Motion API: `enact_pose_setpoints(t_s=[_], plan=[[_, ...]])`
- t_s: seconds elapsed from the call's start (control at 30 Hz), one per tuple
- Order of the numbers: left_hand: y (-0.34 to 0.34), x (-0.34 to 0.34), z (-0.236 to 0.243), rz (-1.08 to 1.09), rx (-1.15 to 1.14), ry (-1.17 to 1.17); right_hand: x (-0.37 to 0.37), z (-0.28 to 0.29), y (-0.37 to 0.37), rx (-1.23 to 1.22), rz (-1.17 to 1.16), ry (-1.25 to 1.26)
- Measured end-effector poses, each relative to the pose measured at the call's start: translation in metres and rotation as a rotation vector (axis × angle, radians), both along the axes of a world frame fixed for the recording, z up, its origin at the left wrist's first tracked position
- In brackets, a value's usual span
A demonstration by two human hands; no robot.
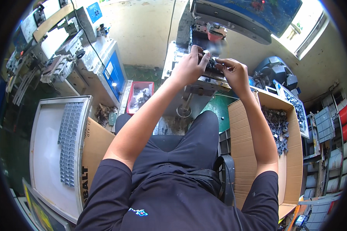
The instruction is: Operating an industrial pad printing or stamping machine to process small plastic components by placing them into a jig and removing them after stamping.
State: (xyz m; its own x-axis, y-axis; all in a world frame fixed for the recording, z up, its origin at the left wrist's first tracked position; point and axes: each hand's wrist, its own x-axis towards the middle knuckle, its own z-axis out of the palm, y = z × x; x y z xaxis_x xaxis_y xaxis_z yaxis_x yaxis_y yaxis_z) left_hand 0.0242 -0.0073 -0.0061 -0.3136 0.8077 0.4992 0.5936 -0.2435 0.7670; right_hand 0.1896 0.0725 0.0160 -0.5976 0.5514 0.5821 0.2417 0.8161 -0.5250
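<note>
Both my hands meet at the work spot of a pad printing machine [208,17], just below its reddish pad [216,35]. My left hand [189,67] comes in from the left with its thumb and fingers closed in a pinch at a small dark part [210,62] with a pale edge. On the other side, my right hand [235,75] has its thumb and forefinger pinched close to the same spot. What sits between those fingertips is too small to make out. The fixture under the hands is partly hidden by them.
At right stands an open cardboard box [243,142] with many small dark parts [275,127]. A red bin [140,94] with a plastic bag is left of the machine. At left, a white framed tray [50,142] bears rows of grey parts [70,142]. Another blue-and-grey machine [113,73] stands behind.
</note>
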Motion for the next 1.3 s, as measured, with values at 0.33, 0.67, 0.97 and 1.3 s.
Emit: enact_pose_setpoints(t_s=[0.33,0.67,0.97,1.3], plan=[[-0.006,-0.006,0.0,-0.01,0.104,-0.113,-0.013,0.013,-0.018,0.188,-0.116,-0.267],[-0.148,-0.079,-0.046,0.228,0.193,-0.314,0.023,-0.019,-0.005,0.318,0.09,-0.48],[-0.351,-0.203,-0.087,0.817,0.096,-0.193,0.03,-0.022,-0.018,0.254,0.073,-0.342],[-0.532,-0.258,-0.145,1.29,-0.263,-0.147,0.155,0.004,0.059,-0.008,-0.074,-0.202]])
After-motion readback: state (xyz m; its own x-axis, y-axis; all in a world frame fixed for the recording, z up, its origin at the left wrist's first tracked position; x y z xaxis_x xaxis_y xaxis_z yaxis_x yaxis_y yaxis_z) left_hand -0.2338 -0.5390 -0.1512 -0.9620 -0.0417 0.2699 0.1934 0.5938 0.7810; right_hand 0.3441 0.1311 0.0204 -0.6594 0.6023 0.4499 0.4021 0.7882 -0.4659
